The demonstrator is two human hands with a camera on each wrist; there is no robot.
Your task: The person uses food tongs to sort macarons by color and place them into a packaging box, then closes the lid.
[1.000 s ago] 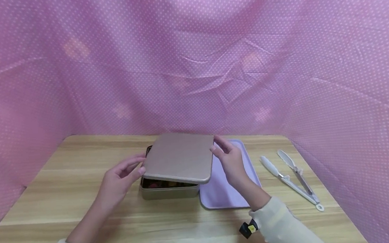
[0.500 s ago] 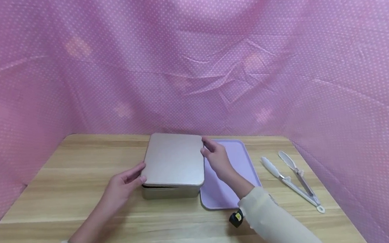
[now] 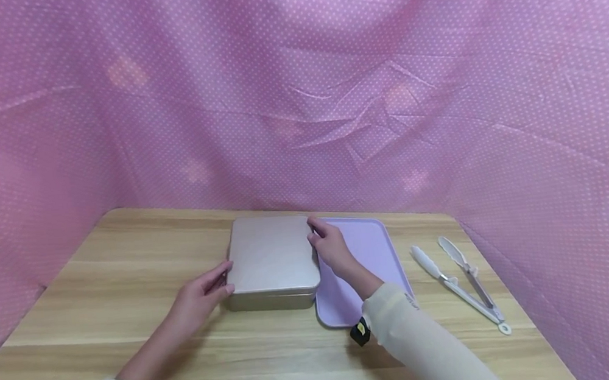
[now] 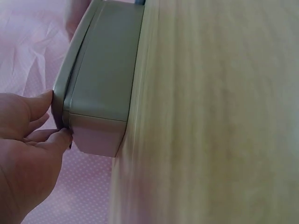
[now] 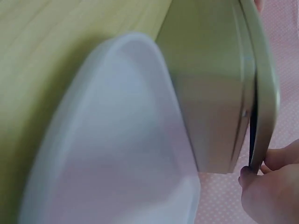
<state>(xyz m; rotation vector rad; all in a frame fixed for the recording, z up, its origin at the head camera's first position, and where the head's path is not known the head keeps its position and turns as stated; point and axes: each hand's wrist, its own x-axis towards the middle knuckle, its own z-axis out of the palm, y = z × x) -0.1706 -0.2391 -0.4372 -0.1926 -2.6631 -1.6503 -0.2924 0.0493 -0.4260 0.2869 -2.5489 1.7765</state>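
Observation:
A square metallic lid [image 3: 273,251] lies over the matching tin box [image 3: 271,301] at the table's middle. My left hand [image 3: 196,301] holds the lid's left edge, thumb by the near corner and fingers farther back. My right hand [image 3: 337,251] pinches the lid's right edge near the far corner. In the right wrist view, a dark gap shows between the lid [image 5: 267,93] and the box [image 5: 210,93] beside the right fingertips. On the near side, in the left wrist view, the lid [image 4: 70,70] sits close against the box [image 4: 105,65]. The lid hides the box's contents.
A lilac tray [image 3: 367,245] lies against the box's right side, partly under my right forearm. Farther right, spread tongs [image 3: 471,296] with pale tips rest on the wooden table [image 3: 126,280]. Pink dotted cloth [image 3: 295,93] hangs behind and along both sides.
The lid has come down and leftward, levelling over the box and covering the opening that showed a second ago. My right hand has moved left with it, and both hands still hold its edges.

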